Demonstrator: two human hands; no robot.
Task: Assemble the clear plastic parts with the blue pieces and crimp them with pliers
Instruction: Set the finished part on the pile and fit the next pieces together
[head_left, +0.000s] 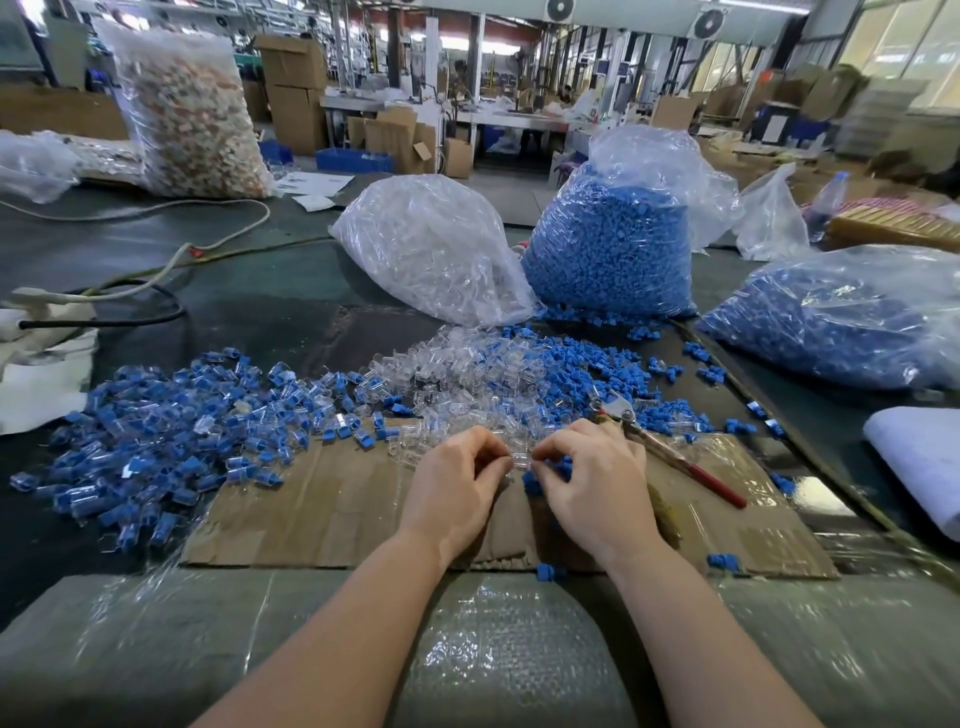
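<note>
Currently my left hand (457, 480) pinches a clear plastic part (519, 460) at its fingertips, and my right hand (587, 480) pinches a blue piece (531, 480) beside it, both above the cardboard sheet (337, 514). Just right of my right grip lie the pliers (670, 452). Beyond both grips sits the mixed pile of loose parts (467, 374); left of my left grip lie the assembled pieces (171, 431).

Both bare forearms reach forward, converging. The left hand (457, 480) and right hand (592, 478) sit knuckles up (backs toward the camera), fingers curled inward, their fingertips nearly meeting between them.
</note>
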